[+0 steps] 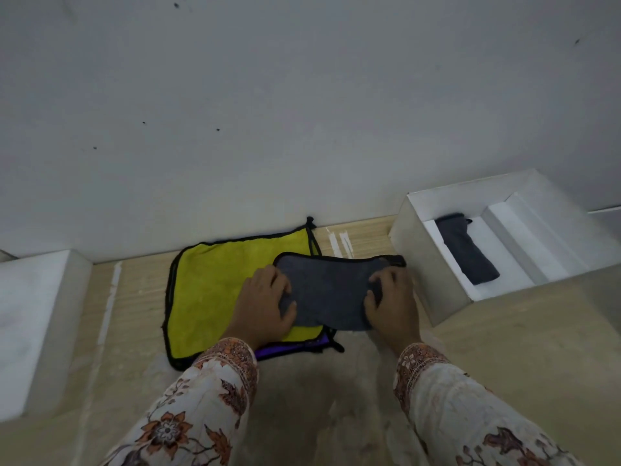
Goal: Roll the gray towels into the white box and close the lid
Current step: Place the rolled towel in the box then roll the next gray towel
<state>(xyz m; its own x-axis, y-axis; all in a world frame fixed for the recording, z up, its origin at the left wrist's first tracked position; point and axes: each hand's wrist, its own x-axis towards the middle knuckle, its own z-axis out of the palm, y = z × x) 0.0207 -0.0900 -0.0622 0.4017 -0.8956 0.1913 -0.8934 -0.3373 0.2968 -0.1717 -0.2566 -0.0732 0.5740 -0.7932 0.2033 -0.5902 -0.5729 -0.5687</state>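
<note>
Overhead, a plain pale grey wall point(302, 112) is seen filling the upper half of the view, and below it a light wood-grain surface point(336, 398) is spread across the foreground. At the right, against the wall, an open white cardboard box point(420, 264) is stood on the surface, and a rolled dark grey towel point(467, 248) is seen lying inside it on a white insert beside a raised white ridge. At the left edge a white rectangular block point(37, 317) is set on the surface. Between the two, a yellow microfibre cloth with black edging point(215, 290) is laid flat, with a purple cloth point(292, 348) showing from under its near edge. A flat grey towel with black trim point(332, 290) is laid partly over the yellow cloth's right side, just left of the box. Its left end is gripped by the left hand point(265, 304), fingers curled over the folded edge, and its right end is gripped in the same way by the right hand point(389, 297). Both wrists are covered by white sleeves printed with brown flowers point(208, 405).
</note>
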